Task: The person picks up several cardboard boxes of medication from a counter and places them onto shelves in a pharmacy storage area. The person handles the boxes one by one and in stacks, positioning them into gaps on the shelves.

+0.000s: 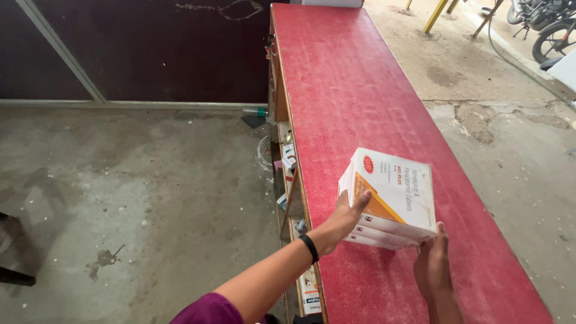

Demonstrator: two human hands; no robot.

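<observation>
A small stack of white and orange medicine boxes [393,195] rests on the long red counter [348,90]. My left hand [345,216] presses against the stack's left side, thumb up on the top box; a black band circles that wrist. My right hand [433,264] holds the stack's near right corner from below, fingers pointing up along its edge. Both hands grip the stack between them.
Shelves under the counter's left edge [288,174] hold small packets and boxes. A grey concrete floor [120,198] lies to the left, with a small bottle [255,111] by the dark wall. Motorbike wheels [552,36] stand at the far right outside.
</observation>
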